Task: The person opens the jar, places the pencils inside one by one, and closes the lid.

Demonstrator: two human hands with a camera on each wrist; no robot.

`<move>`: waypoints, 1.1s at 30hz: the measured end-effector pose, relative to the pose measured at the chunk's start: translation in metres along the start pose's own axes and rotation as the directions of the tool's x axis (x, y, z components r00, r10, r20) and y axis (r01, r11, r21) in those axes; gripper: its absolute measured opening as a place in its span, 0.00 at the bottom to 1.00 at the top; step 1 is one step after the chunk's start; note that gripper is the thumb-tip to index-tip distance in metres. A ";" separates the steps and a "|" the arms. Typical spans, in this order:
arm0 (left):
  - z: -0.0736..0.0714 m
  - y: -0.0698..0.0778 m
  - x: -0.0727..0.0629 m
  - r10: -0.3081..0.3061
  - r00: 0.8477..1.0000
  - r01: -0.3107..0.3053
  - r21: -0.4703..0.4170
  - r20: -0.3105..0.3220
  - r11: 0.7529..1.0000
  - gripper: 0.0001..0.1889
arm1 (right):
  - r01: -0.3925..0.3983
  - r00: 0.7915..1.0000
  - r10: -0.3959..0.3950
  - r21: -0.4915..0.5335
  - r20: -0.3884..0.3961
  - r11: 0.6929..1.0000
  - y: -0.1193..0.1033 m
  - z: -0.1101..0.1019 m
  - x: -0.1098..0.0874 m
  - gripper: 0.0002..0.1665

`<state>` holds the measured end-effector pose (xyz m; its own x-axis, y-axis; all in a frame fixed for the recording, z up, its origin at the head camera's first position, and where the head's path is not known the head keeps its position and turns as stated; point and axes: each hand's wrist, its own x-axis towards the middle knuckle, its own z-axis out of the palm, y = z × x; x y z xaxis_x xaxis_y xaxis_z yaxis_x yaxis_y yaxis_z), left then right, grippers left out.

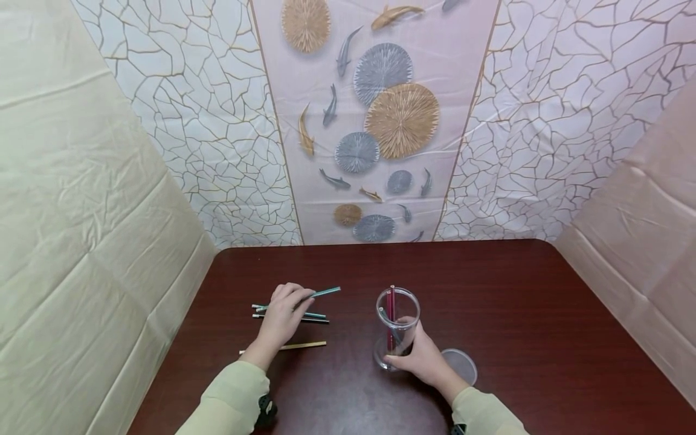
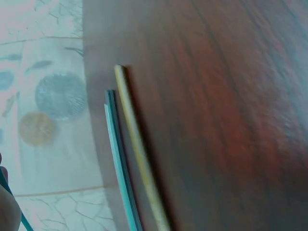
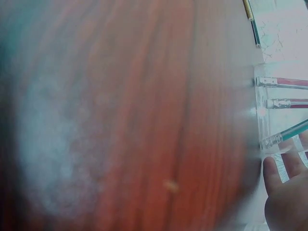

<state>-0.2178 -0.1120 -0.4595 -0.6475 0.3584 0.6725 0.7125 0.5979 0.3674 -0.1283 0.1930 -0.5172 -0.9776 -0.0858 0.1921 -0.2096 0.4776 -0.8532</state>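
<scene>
teal pencil (image 1: 327, 292), located at the left part of the counter (image 1: 516, 302): the grip of the left hand (image 1: 285, 311) is closed on it between thumb and fingers, with one end projecting toward the clear cup (image 1: 399, 326). the grip of the right hand (image 1: 421, 357) is wrapped around the lower part of the clear cup, thumb at the near side; whether the cup's base bears on the counter cannot be told. two red pencils (image 1: 391, 320) and a teal one stand inside, metal-banded ends near the base in the right wrist view. for sound handling, lift the held pencil well clear of the dark pencil (image 1: 316, 321) beneath the hand and the yellow pencil (image 1: 312, 345) nearer the body, so that neither is likely to be dragged. turn it upright before crossing the rim, banded end down to match the others. aim for the gap beside the red pencils. keep the right hand low and firm, since a tall cup may tip if struck. avoid the round lid (image 1: 460, 367) lying beside the right wrist.
</scene>
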 end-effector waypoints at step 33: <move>-0.036 0.136 0.090 -0.018 0.969 -0.147 -0.639 -0.245 0.755 0.10 | -0.040 0.999 0.040 -0.002 -0.007 0.999 0.000 -0.001 0.000 0.49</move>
<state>-0.1698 -0.0239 -0.3257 -0.5744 0.1613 0.8025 0.8060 -0.0595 0.5889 -0.1285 0.1935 -0.5166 -0.9850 -0.0606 0.1616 -0.1706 0.4823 -0.8592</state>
